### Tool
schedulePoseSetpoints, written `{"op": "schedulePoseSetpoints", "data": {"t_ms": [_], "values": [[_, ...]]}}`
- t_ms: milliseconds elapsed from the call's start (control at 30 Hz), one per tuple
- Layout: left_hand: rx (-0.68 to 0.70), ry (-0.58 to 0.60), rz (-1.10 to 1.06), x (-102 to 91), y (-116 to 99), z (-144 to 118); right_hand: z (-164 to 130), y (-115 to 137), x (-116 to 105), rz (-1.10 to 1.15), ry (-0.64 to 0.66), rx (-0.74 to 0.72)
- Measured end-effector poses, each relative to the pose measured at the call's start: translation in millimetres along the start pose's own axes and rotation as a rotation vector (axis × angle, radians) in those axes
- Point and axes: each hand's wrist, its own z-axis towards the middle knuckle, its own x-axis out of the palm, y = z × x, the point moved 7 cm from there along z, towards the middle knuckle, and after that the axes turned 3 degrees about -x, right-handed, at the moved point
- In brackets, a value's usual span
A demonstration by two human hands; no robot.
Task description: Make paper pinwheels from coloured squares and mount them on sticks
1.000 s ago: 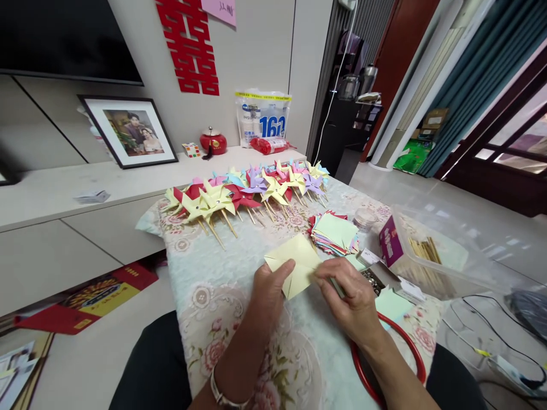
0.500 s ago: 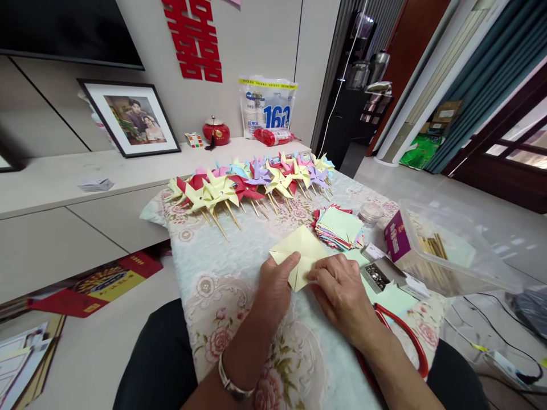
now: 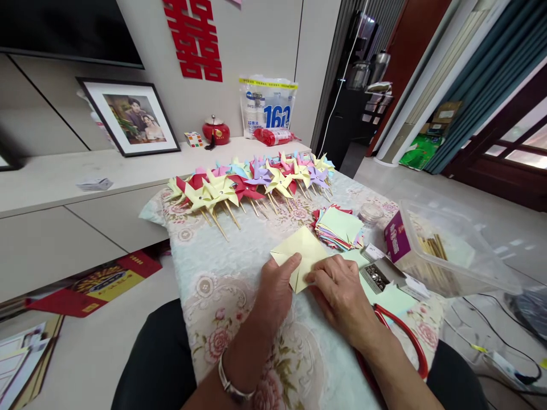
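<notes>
A pale yellow square of paper [image 3: 302,245], with slits running in from its corners, is held above the flowered tablecloth. My left hand [image 3: 276,282] pinches its left side, thumb on top. On the right edge, the bent fingers of my right hand [image 3: 335,285] grip the same sheet. Red-handled scissors [image 3: 412,341] lie partly under my right forearm, their blades hidden. Just beyond the sheet sits a stack of coloured paper squares [image 3: 339,228]. Finished paper pinwheels [image 3: 280,181] on wooden sticks lie in a row along the far side.
Right of my hands are an open box of small metal fasteners [image 3: 378,276], a round clear container [image 3: 371,213] and a plastic bin with wooden sticks [image 3: 444,256]. Behind the table, a white cabinet [image 3: 128,171] carries a framed photo [image 3: 130,117] and a bag of cups [image 3: 267,108].
Hardly anything differs. The yellow paper and both hands have shifted very slightly, with the same grip kept on the sheet.
</notes>
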Motion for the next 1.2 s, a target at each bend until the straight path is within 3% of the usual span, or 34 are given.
{"op": "schedulePoseSetpoints", "data": {"t_ms": [700, 900, 1067, 1200], "values": [[-0.008, 0.002, 0.013, 0.0, 4, 0, -1, -14, 1, 0.144, -0.001, 0.117], [-0.003, 0.003, -0.020, 2.3, -1, -2, -1, -14, -5, 0.202, -0.105, 0.119], [0.033, -0.054, -0.101, -4.6, -5, 3, -8, -32, -11, 0.295, -0.244, 0.326], [0.005, 0.038, -0.180, 1.9, -3, 5, -14, -48, 9, 0.512, -0.091, 0.578]]}}
